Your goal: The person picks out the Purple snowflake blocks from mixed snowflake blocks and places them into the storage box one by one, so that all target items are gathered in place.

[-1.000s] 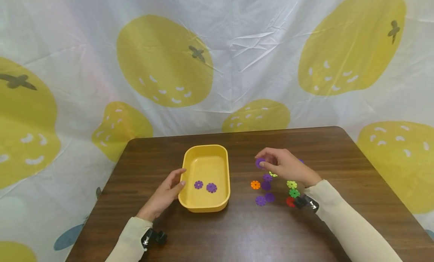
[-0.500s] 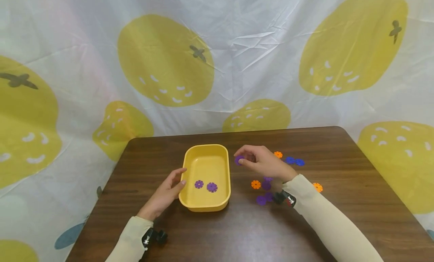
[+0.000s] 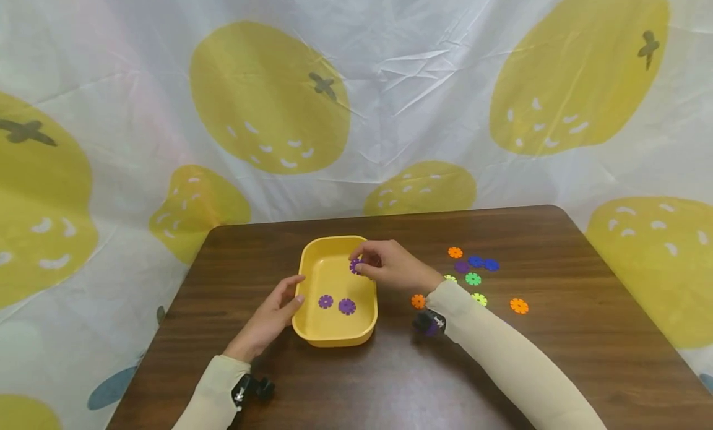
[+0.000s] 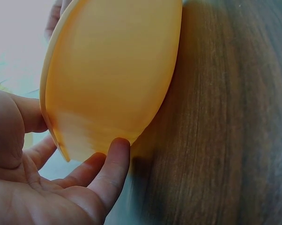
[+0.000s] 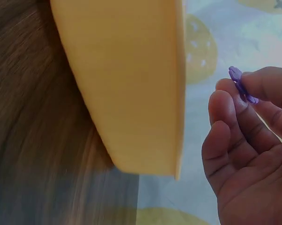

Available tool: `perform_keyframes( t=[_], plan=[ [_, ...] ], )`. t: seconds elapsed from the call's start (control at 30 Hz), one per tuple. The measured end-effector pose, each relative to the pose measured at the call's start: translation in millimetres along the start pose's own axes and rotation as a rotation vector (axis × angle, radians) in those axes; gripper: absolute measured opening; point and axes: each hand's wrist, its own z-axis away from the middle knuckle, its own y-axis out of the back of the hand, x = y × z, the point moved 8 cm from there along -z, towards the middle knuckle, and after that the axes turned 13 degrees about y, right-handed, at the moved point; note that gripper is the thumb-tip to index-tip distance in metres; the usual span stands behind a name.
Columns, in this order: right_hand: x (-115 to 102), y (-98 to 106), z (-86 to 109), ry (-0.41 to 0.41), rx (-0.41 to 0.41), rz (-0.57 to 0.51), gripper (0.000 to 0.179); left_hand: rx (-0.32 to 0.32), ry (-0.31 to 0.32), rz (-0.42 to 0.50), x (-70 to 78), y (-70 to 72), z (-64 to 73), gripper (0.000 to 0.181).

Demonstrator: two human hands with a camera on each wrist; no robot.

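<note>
A yellow plastic tub stands on the table with two purple snowflake discs, one left of the other, lying on its floor. At its left side, my left hand holds the rim, fingers along the outer wall in the left wrist view. Over the tub's right rim, my right hand pinches another purple snowflake disc between thumb and fingertips. In the right wrist view this disc is seen nearly edge-on, above the rim.
To the right on the brown table lie several loose discs: orange, blue, green, yellow-green and purple. My right forearm covers part of this group. A fruit-print curtain hangs behind the table.
My right hand has carried the purple disc leftward from the loose discs to over the tub's right rim. More discs at the right now show. My left hand stays at the tub.
</note>
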Motion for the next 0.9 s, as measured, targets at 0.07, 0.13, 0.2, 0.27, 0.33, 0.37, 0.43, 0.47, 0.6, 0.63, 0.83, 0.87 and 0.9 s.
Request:
perform_keyframes(
  t=[0.07,0.13,0.2,0.27,0.33,0.37,0.43,0.47,0.6,0.63,0.83,0.87,0.9],
  plan=[
    [-1.4,-5.6,-7.8,0.022,-0.012,0.01,0.019,0.0,0.0,-0.004,0.4,0.2,0.0,0.051],
    [-1.3,-11.8,-14.8,0.039,-0.025,0.024,0.017,0.005,0.008,-0.011,0.1,1.0,-0.4,0.05],
    [-0.8,-18.0,-20.7,0.047,-0.039,0.029,0.015,0.006,0.009,-0.018,0.1,1.5,-0.5,0.05],
    [0.4,-23.8,-25.4,0.053,-0.051,0.032,0.013,0.007,0.011,-0.021,-0.4,1.7,-0.6,0.05],
    [1.8,-29.4,-28.7,0.056,-0.064,0.027,0.012,0.004,0.012,-0.016,-0.6,1.3,-0.4,0.05],
    [2.6,-32.0,-29.8,0.054,-0.071,0.024,0.012,0.001,0.01,-0.015,-0.6,1.0,-0.3,0.05],
    [5.0,-36.8,-31.6,0.049,-0.084,0.02,0.011,-0.004,0.007,-0.008,-0.4,0.5,0.0,0.05],
    [6.2,-38.8,-32.0,0.043,-0.09,0.023,0.011,-0.004,0.006,-0.007,-0.2,0.3,0.1,0.05],
    [7.7,-44.4,-33.2,0.035,-0.11,0.044,0.013,-0.003,0.002,-0.008,0.4,0.5,0.6,0.051],
    [8.1,-45.7,-33.3,0.034,-0.117,0.056,0.013,-0.003,0.003,-0.009,0.3,0.7,0.6,0.05],
    [8.7,-51.3,-33.6,0.039,-0.154,0.098,0.016,-0.007,-0.005,-0.008,-0.1,0.2,-0.5,0.05],
    [8.2,-50.9,-33.9,0.041,-0.15,0.098,0.017,-0.008,-0.006,-0.008,-0.2,0.1,-0.7,0.05],
    [7.6,-50.3,-34.1,0.043,-0.146,0.095,0.018,-0.008,-0.005,-0.009,-0.4,0.2,-0.9,0.05]
  ],
)
